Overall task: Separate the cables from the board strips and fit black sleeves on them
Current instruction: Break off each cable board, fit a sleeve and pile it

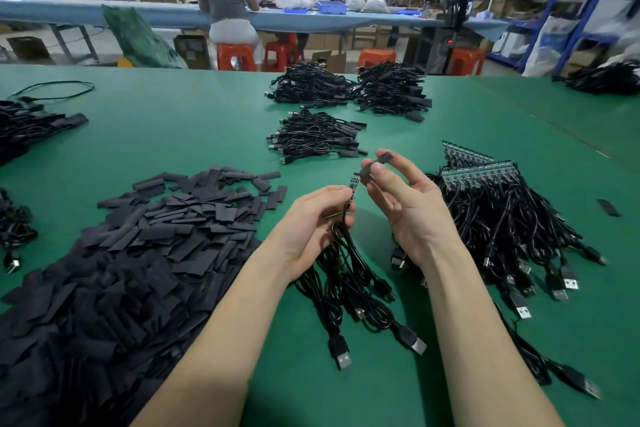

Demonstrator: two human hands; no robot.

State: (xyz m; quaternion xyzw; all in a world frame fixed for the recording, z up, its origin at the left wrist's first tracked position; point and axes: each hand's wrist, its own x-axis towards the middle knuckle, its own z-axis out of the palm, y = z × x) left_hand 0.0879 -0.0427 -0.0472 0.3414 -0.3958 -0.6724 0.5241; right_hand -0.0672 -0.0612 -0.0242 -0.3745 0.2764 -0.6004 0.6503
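On the green table (207, 121), a big sleeve pile (131, 253) lies left. The left hand (311, 218) pinches a cable (346, 253) with its small board (354, 184); right hand (401, 198) fingers pinch one black sleeve (375, 165) just above it.

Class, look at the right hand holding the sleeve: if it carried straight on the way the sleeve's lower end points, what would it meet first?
Probably the small board that the left hand holds; the sleeve in the right hand points at its top end, though depth is unclear.
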